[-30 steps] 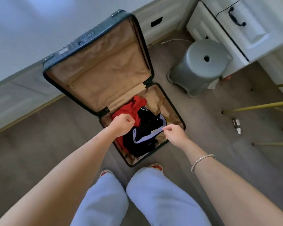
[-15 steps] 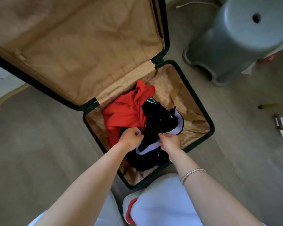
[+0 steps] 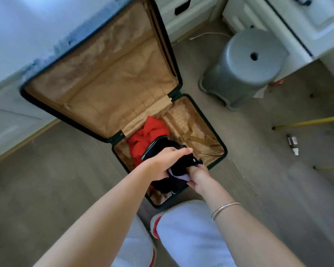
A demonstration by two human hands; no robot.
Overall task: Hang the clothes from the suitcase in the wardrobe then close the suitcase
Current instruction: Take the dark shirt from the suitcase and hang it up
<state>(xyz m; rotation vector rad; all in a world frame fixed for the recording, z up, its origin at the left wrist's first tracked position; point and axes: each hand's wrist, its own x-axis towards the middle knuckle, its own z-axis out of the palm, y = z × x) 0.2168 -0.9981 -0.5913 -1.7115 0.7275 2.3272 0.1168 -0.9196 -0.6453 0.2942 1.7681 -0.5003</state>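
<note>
black garment (image 3: pixel 178 166) | in open suitcase (image 3: pixel 218 157) | gripped by left hand (image 3: pixel 162 164) and right hand (image 3: pixel 200 177)

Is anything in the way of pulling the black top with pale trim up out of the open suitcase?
Nothing visible. The left hand and right hand both grip the black garment with pale trim, the tan-lined suitcase lid stands open behind it, and the tan buckle strap lies beside it.

Both arms are pointing forward and down. Left hand (image 3: pixel 162 163) and right hand (image 3: pixel 200 179) are gripping the black garment (image 3: pixel 178 168), fingers (image 3: pixel 179 151) curled.
</note>
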